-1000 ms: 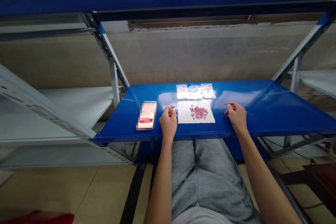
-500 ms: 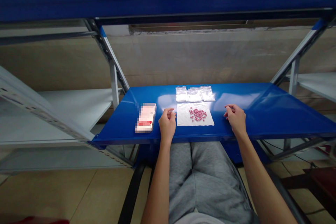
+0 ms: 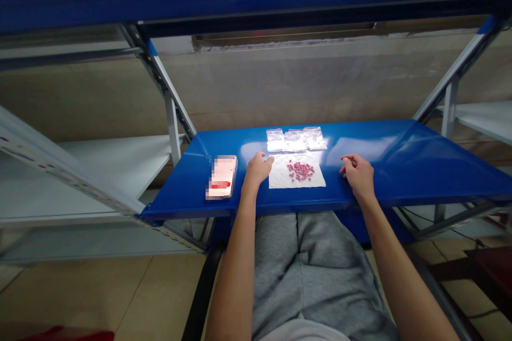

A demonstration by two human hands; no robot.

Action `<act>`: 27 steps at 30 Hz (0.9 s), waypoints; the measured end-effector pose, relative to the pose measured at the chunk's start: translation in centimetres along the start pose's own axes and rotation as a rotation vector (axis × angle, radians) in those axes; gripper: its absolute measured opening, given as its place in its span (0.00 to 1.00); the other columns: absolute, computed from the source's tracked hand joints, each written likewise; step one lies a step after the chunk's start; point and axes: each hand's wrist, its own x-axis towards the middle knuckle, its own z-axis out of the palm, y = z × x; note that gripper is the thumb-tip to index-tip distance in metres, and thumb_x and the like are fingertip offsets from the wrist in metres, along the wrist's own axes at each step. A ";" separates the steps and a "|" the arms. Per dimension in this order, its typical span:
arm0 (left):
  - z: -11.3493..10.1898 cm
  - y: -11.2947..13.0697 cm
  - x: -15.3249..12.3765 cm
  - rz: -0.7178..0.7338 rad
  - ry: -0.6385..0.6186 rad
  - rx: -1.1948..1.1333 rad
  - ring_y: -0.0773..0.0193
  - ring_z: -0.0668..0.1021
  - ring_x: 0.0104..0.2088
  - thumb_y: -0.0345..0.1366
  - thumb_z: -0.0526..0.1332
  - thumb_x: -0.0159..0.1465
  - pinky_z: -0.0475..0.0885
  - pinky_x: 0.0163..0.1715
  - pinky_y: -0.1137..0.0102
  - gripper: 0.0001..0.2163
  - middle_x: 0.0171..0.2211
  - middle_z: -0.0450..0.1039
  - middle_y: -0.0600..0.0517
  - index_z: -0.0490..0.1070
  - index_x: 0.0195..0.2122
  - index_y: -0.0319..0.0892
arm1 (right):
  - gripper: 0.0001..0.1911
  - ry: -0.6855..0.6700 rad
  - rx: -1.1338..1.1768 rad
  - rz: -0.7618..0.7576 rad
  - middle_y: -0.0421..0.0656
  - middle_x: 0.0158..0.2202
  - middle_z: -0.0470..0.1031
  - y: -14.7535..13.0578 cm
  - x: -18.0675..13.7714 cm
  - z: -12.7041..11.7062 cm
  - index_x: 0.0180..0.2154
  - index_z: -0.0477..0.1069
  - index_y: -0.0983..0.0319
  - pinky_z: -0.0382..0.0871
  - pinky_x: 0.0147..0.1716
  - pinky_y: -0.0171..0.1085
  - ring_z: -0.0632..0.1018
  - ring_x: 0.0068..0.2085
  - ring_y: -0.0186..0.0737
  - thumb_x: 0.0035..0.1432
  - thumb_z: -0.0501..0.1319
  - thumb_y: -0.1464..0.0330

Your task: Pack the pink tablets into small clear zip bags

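The left hand (image 3: 258,168) is laid at the sheet's (image 3: 280,181) 9 o'clock edge, fingertips touching its near-left corner – whether the paper is pinched or only touched cannot be told. The right hand (image 3: 358,173) is rested on the tabletop (image 3: 420,165) out at 3 o'clock, well apart from the sheet, loosely curled, and nothing is seen in it.

The pills (image 3: 301,169) are heaped in one small pink cluster at the middle of the sheet. Three clear bags (image 3: 296,139) are lined up just beyond it at 12 o'clock, lying flat; no pink can be made out inside them. So, as it is judged from here, very little has been done: the pile looks whole and the bags look unfilled, and all the sorting seems left to do.

A phone (image 3: 222,176) is lain at 9 o'clock of the left hand, near the front edge. The tabletop is glossy blue metal, with glare thrown across it – it is framed by grey rack posts (image 3: 172,117). White shelves (image 3: 120,157) are seen at either side, a bare beige wall (image 3: 300,85) behind, a tiled floor (image 3: 100,287) below.
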 end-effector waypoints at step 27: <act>1.8 1.9 6.4 0.015 0.116 -0.046 0.51 0.82 0.45 0.30 0.66 0.60 0.74 0.46 0.64 0.05 0.38 0.82 0.40 0.75 0.26 0.43 | 0.15 -0.191 0.060 -0.219 0.44 0.29 0.79 -5.3 3.0 4.9 0.39 0.75 0.62 0.69 0.32 0.38 0.76 0.27 0.40 0.58 0.57 0.60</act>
